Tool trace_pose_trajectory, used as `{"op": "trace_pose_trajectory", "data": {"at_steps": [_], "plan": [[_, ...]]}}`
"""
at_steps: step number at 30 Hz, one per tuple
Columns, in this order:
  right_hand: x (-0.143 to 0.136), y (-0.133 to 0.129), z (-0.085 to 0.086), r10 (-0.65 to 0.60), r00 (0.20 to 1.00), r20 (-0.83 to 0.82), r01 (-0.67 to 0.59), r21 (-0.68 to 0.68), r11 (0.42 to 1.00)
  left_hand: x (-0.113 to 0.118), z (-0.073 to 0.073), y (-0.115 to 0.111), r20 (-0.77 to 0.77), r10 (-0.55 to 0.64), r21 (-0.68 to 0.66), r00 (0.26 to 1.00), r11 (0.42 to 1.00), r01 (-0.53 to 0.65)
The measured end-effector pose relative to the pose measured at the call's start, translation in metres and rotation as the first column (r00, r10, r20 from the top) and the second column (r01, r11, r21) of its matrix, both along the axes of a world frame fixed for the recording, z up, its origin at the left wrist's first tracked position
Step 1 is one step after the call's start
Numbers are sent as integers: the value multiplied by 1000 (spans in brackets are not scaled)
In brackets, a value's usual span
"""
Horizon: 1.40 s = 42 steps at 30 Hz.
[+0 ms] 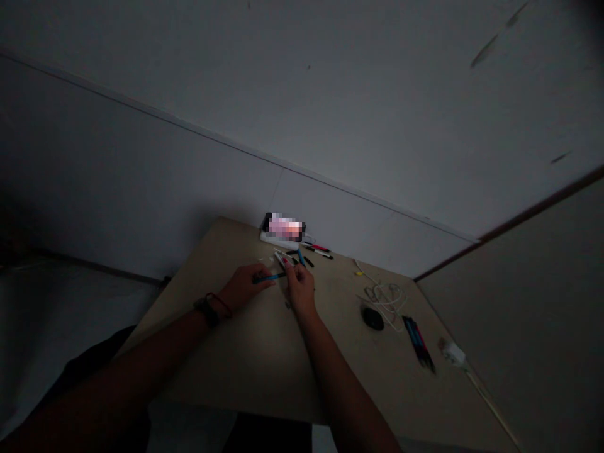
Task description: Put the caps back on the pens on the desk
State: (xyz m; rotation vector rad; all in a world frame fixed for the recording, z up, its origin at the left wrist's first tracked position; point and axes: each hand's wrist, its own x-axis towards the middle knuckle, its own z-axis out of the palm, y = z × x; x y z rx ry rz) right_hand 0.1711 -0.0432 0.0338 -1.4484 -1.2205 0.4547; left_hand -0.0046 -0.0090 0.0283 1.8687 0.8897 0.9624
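Note:
My left hand [243,284] is closed on a blue pen [272,277], which lies sideways between my two hands above the table [226,371]. The pen's dark tip end reaches my right hand [301,286], whose fingers are pinched together by a white and red piece [283,259]; exactly what they grip is too small to make out. Just beyond my hands lie a blue pen part [301,257] and a black cap or pen part [308,262]. Small white bits are near my left fingers.
A lit phone [284,227] leans by the wall on a white base. Red and white pens [321,248] lie beside it. To the right are a coiled white cable [389,299], a black mouse [372,318], a bundle of pens [418,343] and a white plug [453,353].

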Motion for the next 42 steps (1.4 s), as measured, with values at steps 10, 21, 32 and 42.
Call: {"op": "trace_pose_trajectory", "data": {"at_steps": [10, 21, 32, 42], "plan": [[2, 0, -4, 11, 1000, 3, -11, -33, 999, 0, 2, -1, 14, -9, -4, 1000, 1000, 9], [0, -1, 2, 21, 1000, -7, -21, -45, 999, 0, 3, 0, 11, -18, -9, 1000, 1000, 18], [-1, 0, -1, 32, 999, -33, -33, -31, 999, 0, 4, -1, -18, -11, -8, 1000, 1000, 11], [-3, -2, 1, 42, 997, -67, -45, -45, 998, 0, 5, -1, 1, -12, -9, 1000, 1000, 12]]}}
